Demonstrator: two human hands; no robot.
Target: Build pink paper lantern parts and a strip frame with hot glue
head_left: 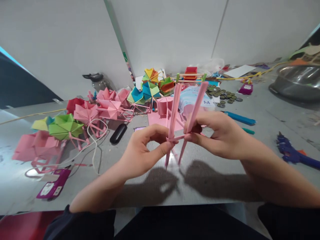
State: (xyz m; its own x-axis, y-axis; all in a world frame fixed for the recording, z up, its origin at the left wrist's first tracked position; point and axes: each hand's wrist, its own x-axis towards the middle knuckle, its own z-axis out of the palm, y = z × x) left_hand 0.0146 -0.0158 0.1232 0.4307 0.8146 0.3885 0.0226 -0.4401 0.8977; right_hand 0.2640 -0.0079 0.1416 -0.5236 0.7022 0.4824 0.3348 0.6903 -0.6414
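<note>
Pink paper sticks point(175, 110) pinched by both hands.

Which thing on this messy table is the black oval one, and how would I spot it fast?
Start at the grey table and find the person's left hand, which pinches pink paper sticks. Just left of and beyond that hand lies the black oval case, beside a looping white cable. It is the only smooth, dark, rounded thing among the bright folded paper models.
</note>
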